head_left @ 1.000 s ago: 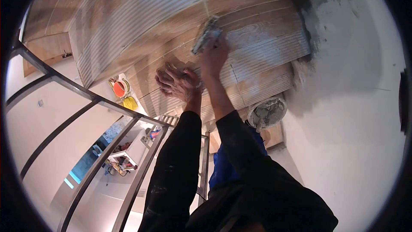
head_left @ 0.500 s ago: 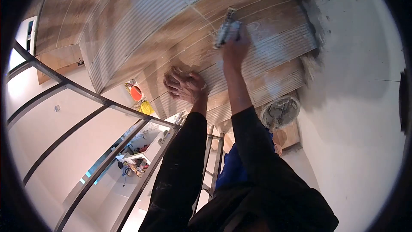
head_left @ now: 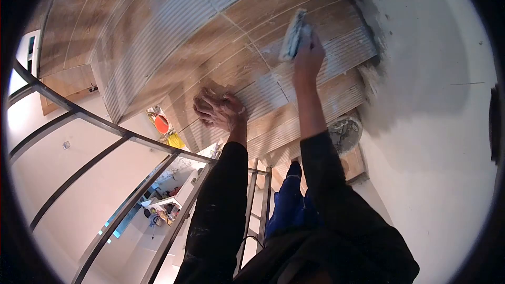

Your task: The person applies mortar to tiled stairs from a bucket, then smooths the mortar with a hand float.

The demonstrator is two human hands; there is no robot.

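Note:
My right hand grips a float, a flat tool with a pale, dirty pad held on edge at the wood-look stair tile. Motion blurs the float a little, and my fingers hide its handle. My left hand leans on a lower step, fingers apart and bent against the tile, with nothing visible in it. A light grout line runs across the steps between my hands. Pale smears mark the ribbed step edge beside the float.
A bucket of grey mix stands on a lower step at right. The metal railing curves along the left, over a drop to a lower floor. Beside it lie an orange item and a yellow item. A grey-smeared wall rises at right.
The float in my right hand has moved to the right across the tile, past the grout line. My left hand stays planted on the step while the view shifts slightly.

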